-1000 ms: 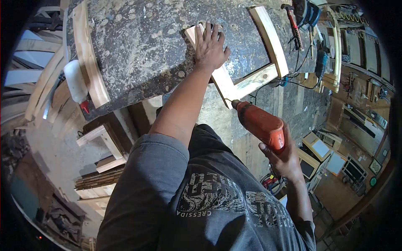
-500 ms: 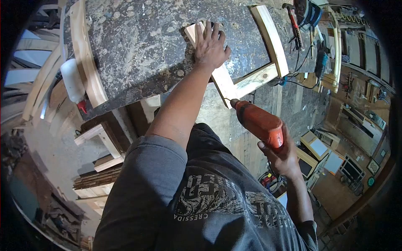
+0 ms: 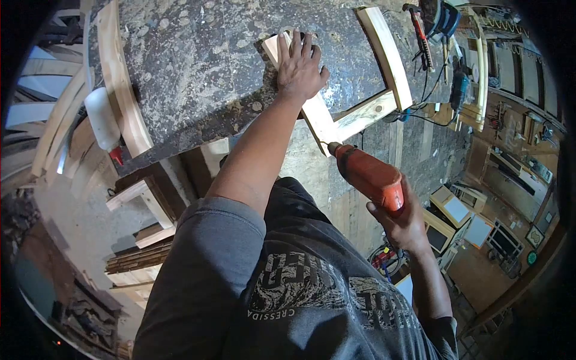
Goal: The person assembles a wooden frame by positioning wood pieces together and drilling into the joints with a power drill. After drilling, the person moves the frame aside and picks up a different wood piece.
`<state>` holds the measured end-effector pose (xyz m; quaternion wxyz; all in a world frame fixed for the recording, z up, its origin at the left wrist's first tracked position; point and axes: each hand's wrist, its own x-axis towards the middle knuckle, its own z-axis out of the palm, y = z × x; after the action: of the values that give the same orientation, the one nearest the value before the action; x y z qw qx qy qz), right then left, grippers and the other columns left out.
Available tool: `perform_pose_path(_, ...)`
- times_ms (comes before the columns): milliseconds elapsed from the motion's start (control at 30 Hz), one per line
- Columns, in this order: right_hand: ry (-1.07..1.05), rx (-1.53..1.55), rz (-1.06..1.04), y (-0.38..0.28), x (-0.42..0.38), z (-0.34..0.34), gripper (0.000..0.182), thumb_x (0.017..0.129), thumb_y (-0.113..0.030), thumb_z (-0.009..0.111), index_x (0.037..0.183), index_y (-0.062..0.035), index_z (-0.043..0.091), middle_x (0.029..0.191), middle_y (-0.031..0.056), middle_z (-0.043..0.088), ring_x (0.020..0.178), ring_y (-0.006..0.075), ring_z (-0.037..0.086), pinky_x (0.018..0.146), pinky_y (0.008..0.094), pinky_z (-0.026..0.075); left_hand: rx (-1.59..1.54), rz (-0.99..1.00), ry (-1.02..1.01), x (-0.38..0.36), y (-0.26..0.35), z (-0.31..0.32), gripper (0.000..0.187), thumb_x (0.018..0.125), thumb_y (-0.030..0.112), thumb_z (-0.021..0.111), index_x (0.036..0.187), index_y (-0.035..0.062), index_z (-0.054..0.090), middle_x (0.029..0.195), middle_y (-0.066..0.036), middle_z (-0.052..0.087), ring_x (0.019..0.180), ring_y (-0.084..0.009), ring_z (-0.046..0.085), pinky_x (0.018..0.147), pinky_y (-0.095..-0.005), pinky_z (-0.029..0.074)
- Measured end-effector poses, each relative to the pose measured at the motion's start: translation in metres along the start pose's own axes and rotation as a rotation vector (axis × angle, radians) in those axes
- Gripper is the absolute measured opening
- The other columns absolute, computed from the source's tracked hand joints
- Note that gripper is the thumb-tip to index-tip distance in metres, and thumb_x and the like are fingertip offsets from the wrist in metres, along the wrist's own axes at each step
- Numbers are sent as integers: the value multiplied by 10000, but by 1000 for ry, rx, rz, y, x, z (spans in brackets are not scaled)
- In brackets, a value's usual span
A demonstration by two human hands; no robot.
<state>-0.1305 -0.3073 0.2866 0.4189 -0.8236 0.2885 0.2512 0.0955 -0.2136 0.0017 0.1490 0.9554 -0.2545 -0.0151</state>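
Now our left hand (image 3: 300, 71) lies splayed on the wooden rail (image 3: 318, 120), which runs far-left to near-right over the bench (image 3: 198, 72); our right hand (image 3: 403, 221) grips the drill (image 3: 365, 171), nose at the rail's near end.

Orange drill (image 3: 371, 176): slightly further left, just right of the frame's centre.
Right hand (image 3: 409, 227): a touch further left too, lower right of centre.
White bottle (image 3: 102, 119): nearer the left edge, upper left (the view itself drifts).
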Motion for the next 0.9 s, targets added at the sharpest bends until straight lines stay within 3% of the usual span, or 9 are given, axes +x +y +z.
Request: perform_pose_path(900, -40, -111, -31, 13, 12, 1, 790, 869, -187, 805, 1513, -27, 376, 1310, 228, 666, 1257, 356, 645, 1057, 436, 494, 27, -12, -67, 2, 2, -7, 636, 982, 521, 506, 1425, 72, 595, 1625, -134, 383, 1545, -358, 233, 1248, -648, 29)
